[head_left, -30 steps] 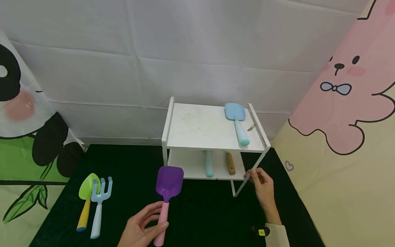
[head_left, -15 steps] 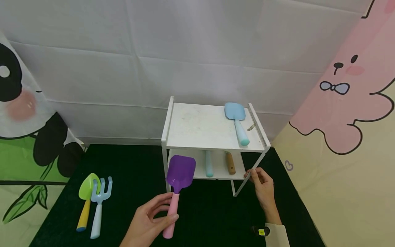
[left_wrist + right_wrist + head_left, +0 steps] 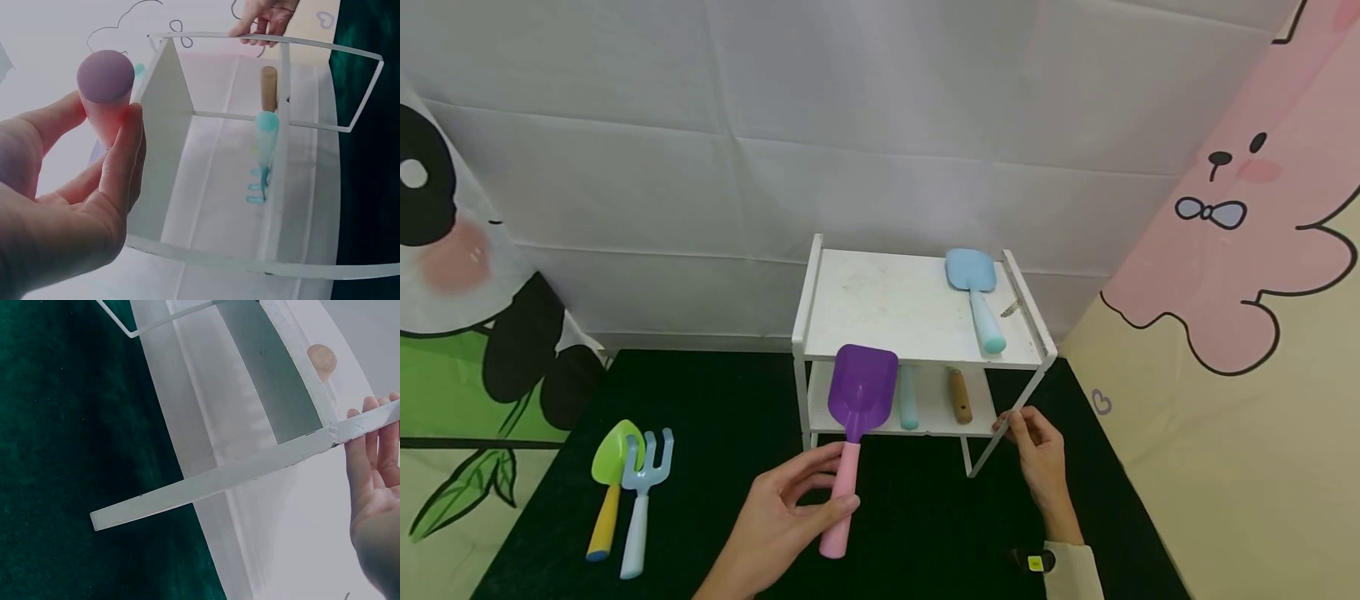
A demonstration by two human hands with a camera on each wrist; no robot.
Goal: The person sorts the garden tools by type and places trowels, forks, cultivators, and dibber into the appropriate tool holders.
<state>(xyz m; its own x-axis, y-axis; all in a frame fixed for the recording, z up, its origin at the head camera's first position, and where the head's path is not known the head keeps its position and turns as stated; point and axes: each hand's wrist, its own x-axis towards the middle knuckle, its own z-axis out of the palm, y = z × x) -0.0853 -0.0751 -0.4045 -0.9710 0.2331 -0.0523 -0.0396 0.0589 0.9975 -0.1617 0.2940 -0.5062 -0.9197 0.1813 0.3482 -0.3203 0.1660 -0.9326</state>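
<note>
Purple scoop (image 3: 862,390) pinched by its pink handle in left hand (image 3: 782,521), hovering at rack (image 3: 917,312) front; best kept level, right hand (image 3: 1037,454) gripping near-right leg.

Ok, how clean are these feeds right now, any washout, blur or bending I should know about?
Head view: even light, sharp, purple shovel and white rack clear. Left wrist view: overexposed and pale, left hand close and soft, rack rails bowed by the lens. Right wrist view: rack washed out against the dark green cloth, right hand cropped at the edge.
</note>
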